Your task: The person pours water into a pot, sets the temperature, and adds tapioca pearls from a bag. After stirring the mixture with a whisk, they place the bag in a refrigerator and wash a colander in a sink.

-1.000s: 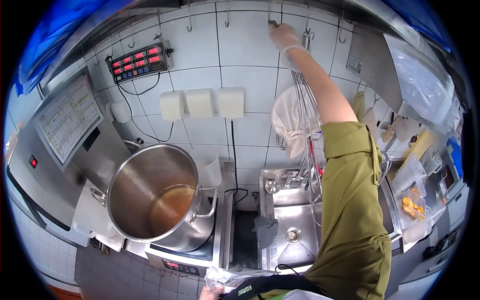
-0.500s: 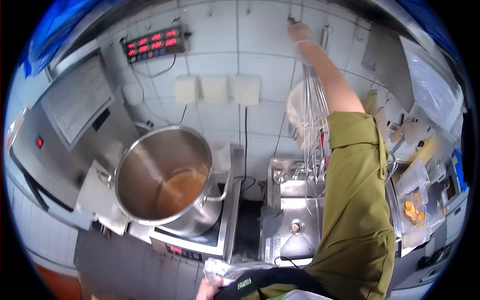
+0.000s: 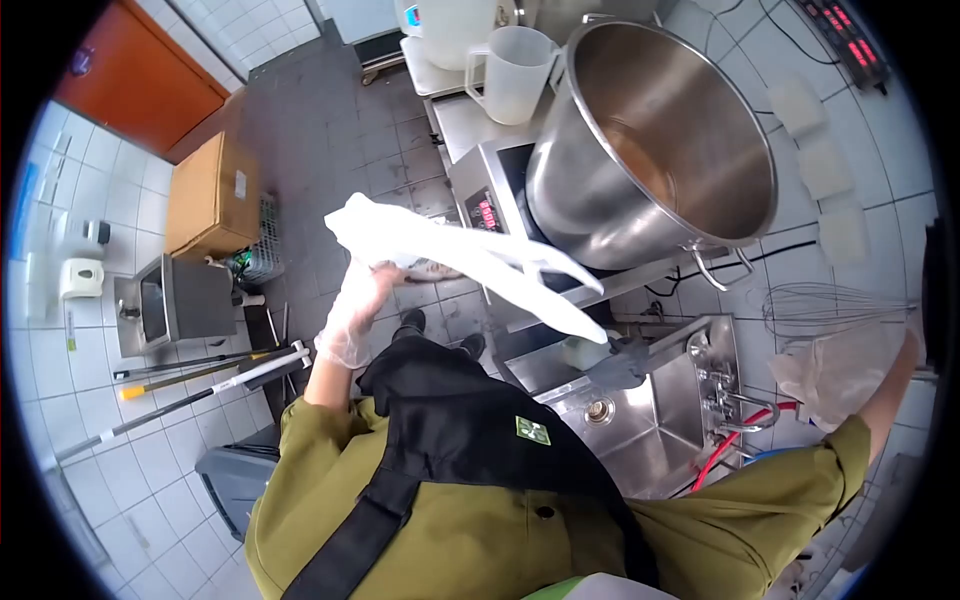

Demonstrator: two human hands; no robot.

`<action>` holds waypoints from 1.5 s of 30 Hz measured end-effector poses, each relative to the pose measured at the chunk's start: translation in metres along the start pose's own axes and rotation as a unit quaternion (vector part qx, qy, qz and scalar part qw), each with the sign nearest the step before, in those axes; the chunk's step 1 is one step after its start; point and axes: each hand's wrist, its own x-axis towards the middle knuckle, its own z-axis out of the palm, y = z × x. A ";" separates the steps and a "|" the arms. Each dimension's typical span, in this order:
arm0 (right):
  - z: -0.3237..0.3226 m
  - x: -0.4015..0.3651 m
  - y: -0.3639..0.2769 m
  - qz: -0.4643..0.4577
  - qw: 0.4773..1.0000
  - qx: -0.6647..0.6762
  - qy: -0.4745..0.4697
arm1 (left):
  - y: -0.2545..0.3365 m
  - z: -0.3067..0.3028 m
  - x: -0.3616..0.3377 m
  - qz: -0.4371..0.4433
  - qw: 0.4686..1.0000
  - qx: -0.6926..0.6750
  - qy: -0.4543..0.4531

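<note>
My left hand [image 3: 362, 300], in a clear plastic glove, is closed on a limp white plastic bag [image 3: 440, 235]. The bag stretches to the right, its long ends hanging in front of the cooker; part of it is washed out by glare. At the far right, my right hand [image 3: 912, 338] reaches up the tiled wall beside the handle end of a large wire whisk [image 3: 825, 308]. The dark edge of the view hides its fingers, so its grip cannot be made out. A pale translucent bag [image 3: 835, 375] hangs below the whisk.
A deep steel pot [image 3: 590, 190] of brown liquid stands on an induction cooker [image 3: 487, 205]. Beside it is a clear measuring jug [image 3: 515, 80]. A steel sink [image 3: 660, 410] with a red hose [image 3: 715, 460] lies in front. A cardboard box [image 3: 205, 195] and mops [image 3: 200, 395] are at left.
The view has swung left and down, bringing the floor, my apron and my left hand with the white bag into full sight. My right hand stays up by the whisk.
</note>
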 end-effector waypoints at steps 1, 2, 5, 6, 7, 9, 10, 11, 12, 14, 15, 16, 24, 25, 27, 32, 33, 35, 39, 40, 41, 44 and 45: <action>-0.011 -0.011 -0.004 0.041 0.999 0.004 -0.007 | 0.010 0.000 -0.001 0.011 0.999 -0.016 0.026; -0.025 -0.025 -0.003 0.086 0.994 0.066 0.015 | 0.018 -0.001 -0.004 0.026 0.998 -0.030 0.049; -0.127 -0.140 -0.001 0.221 0.764 0.570 0.205 | 0.024 -0.015 0.001 0.046 0.997 -0.048 0.034; -0.168 -0.198 -0.002 0.218 0.631 0.699 0.257 | 0.031 -0.016 -0.002 0.045 0.996 -0.066 0.042; -0.203 -0.255 -0.011 0.203 0.524 0.782 0.271 | 0.028 -0.020 0.000 0.058 0.995 -0.079 0.026; -0.257 -0.355 -0.046 0.140 0.421 0.847 0.293 | 0.021 -0.031 0.006 0.089 0.991 -0.102 -0.006; -0.263 -0.402 -0.067 -0.008 0.395 0.888 0.237 | 0.022 -0.034 0.009 0.082 0.996 -0.045 0.009; -0.287 -0.426 -0.076 -0.247 0.387 0.873 0.163 | 0.017 -0.037 0.015 0.136 0.990 -0.020 -0.019; -0.310 -0.450 -0.084 -0.461 0.355 0.812 0.049 | 0.014 -0.040 0.022 0.160 0.986 0.022 -0.039; -0.367 -0.478 -0.119 -0.485 0.280 0.828 0.010 | 0.010 -0.042 0.031 0.176 0.976 -0.067 -0.112; -0.383 -0.492 -0.144 -0.464 0.249 0.850 -0.009 | 0.022 -0.043 0.032 0.125 0.982 -0.020 -0.139; -0.392 -0.502 -0.166 -0.401 0.075 0.885 -0.225 | 0.026 -0.043 0.035 0.106 0.980 -0.063 -0.156; -0.548 -0.535 -0.221 -0.389 0.175 0.872 -0.240 | 0.017 -0.164 0.137 0.147 0.925 -0.148 -0.317; -0.577 -0.536 -0.224 -0.381 0.222 0.857 -0.267 | 0.025 -0.184 0.149 0.171 0.930 -0.106 -0.308; -0.619 -0.539 -0.255 -0.413 0.133 0.879 -0.196 | 0.040 -0.224 0.173 0.114 0.955 -0.086 -0.260; -0.724 -0.536 -0.308 -0.355 0.058 0.903 -0.236 | 0.041 -0.313 0.281 0.065 0.944 -0.026 -0.324; -0.746 -0.534 -0.315 -0.316 0.045 0.908 -0.271 | 0.033 -0.322 0.301 0.062 0.936 -0.013 -0.347; -0.788 -0.522 -0.332 -0.236 0.019 0.911 -0.337 | 0.041 -0.324 0.332 0.062 0.945 -0.028 -0.320; -0.851 -0.484 -0.399 -0.254 0.097 0.909 -0.318 | 0.053 -0.339 0.424 0.060 0.977 0.006 -0.204; -0.861 -0.472 -0.416 -0.287 0.174 0.902 -0.270 | 0.064 -0.341 0.449 0.074 0.982 0.029 -0.173; -0.868 -0.459 -0.437 -0.320 0.251 0.887 -0.220 | 0.079 -0.344 0.473 0.064 0.987 0.033 -0.147; -0.914 -0.415 -0.468 -0.212 0.074 0.942 -0.251 | 0.103 -0.351 0.562 0.098 0.993 -0.035 -0.055; -0.921 -0.409 -0.481 -0.174 0.060 0.933 -0.309 | 0.117 -0.354 0.595 0.124 0.992 -0.016 -0.022</action>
